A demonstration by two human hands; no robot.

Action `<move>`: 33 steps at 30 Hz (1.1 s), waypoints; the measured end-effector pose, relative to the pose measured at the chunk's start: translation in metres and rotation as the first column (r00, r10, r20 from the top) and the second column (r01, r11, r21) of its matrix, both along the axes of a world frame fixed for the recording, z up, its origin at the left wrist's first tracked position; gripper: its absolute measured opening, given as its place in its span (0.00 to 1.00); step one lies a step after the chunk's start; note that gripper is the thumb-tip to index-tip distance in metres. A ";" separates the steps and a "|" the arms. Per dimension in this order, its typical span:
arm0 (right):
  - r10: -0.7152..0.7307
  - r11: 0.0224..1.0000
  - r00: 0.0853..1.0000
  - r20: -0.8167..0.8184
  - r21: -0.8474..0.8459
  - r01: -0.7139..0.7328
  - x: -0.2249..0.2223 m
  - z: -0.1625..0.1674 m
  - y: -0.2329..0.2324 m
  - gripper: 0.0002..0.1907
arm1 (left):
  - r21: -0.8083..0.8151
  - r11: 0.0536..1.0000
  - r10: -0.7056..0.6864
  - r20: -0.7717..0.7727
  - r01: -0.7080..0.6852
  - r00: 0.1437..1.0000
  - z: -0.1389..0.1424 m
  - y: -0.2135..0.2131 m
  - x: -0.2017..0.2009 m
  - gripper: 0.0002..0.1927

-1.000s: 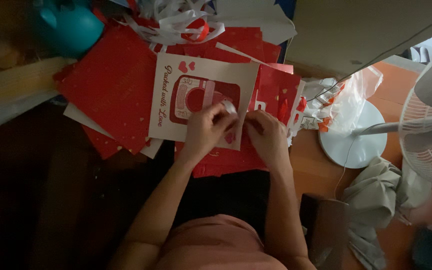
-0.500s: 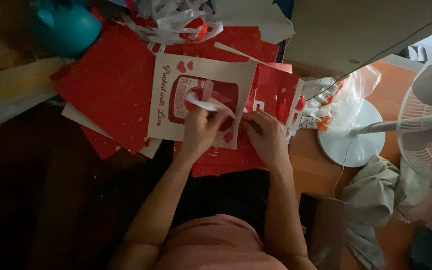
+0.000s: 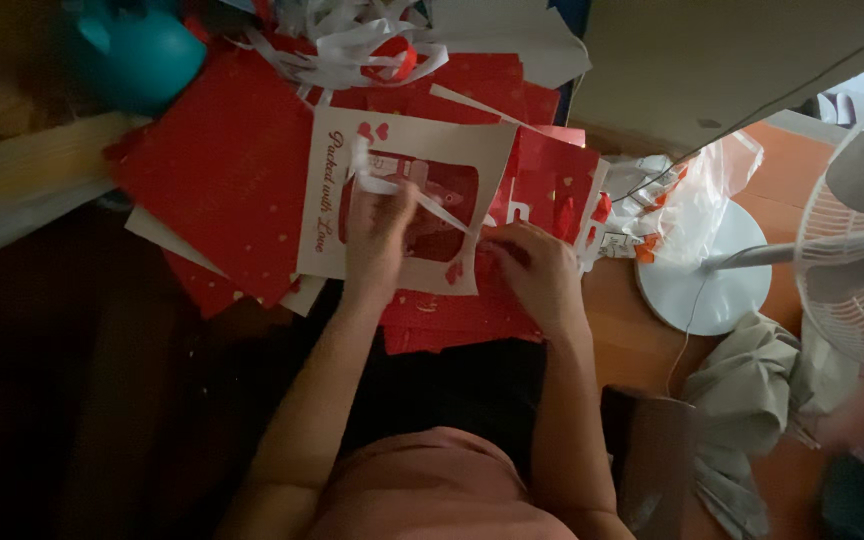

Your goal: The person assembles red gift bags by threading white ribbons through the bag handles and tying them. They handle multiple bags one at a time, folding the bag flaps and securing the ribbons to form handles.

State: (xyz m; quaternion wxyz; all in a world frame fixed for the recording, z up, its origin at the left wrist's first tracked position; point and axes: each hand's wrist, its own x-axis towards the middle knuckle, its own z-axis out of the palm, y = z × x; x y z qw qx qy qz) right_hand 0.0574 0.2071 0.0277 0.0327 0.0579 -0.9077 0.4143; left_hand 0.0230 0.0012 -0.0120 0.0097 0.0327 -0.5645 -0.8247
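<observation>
**White strip peeled over a windowed card, worktop crowded on every side**

A thin white paper strip (image 3: 422,200) ran from the left hand (image 3: 377,235) at 10 o'clock down to the right hand (image 3: 537,270) at 4 o'clock, crossing the red window of a cream card (image 3: 402,140). The left hand was pinched on the strip's upper end; the right hand pressed on the card's lower right corner, and whether it gripped the strip there could not be told. The card lay flat atop a stack of matte red sheets (image 3: 227,180) speckled with small gold dots, its edges overhanging them slightly.

At 12 o'clock a tangle of curled white offcuts (image 3: 347,40) crowded the card's far edge. A glossy teal rounded object (image 3: 132,55) sat at 10 o'clock. At 3 o'clock, a crinkled clear plastic bag (image 3: 697,185) touched a white round fan base (image 3: 707,270), with the fan's wire cage (image 3: 862,250) beyond. Crumpled grey cloth (image 3: 752,385) lay at 4 o'clock. The only open room was the dark gap at 8 o'clock.
</observation>
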 end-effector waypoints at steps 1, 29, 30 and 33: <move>-0.009 1.000 1.000 0.019 -0.013 0.009 -0.001 -0.001 0.001 0.10 | 0.042 0.999 0.015 0.034 -0.017 0.999 0.001 -0.004 -0.001 0.19; -0.185 0.982 0.977 0.103 -0.011 0.187 -0.008 -0.001 -0.008 0.13 | 0.116 0.837 0.537 0.017 -0.535 0.843 0.010 -0.101 -0.028 0.11; -0.180 0.983 0.980 0.079 -0.014 0.182 -0.009 -0.002 -0.008 0.13 | -0.102 0.843 0.526 -0.055 -0.529 0.849 0.009 -0.092 -0.025 0.11; -0.143 0.981 0.986 0.088 -0.117 0.153 -0.009 -0.004 -0.008 0.24 | -0.320 0.895 0.253 -0.210 -0.311 0.944 0.007 -0.054 -0.020 0.11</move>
